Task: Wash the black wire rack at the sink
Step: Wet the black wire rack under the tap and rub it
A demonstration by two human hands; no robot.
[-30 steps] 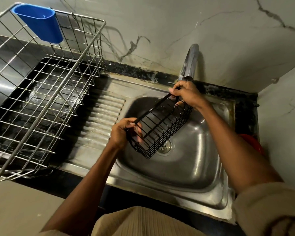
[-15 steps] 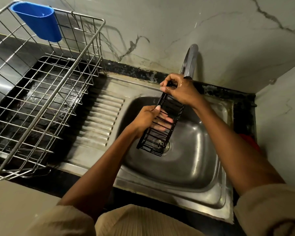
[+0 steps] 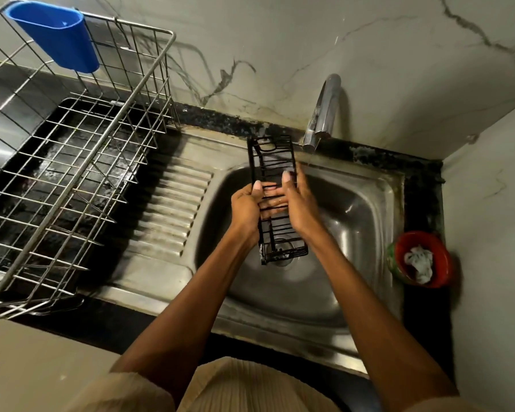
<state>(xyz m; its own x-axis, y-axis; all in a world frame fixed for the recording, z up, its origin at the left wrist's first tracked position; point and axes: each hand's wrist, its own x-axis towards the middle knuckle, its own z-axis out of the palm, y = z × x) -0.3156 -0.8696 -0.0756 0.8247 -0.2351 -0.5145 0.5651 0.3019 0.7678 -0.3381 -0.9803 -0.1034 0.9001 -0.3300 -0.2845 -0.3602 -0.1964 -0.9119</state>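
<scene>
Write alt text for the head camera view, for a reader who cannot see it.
Two hands, left hand and right hand, hold a black wire rack upright over a steel sink, just below the tap. A large wire dish rack with a blue cup stands to the left; a red bowl sits to the right.

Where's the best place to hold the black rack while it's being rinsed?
Grip the rack at mid-length on its two long side rails, one hand from each side, as the left hand and right hand do now. It is long and narrow, so a middle grip probably balances it.
</scene>
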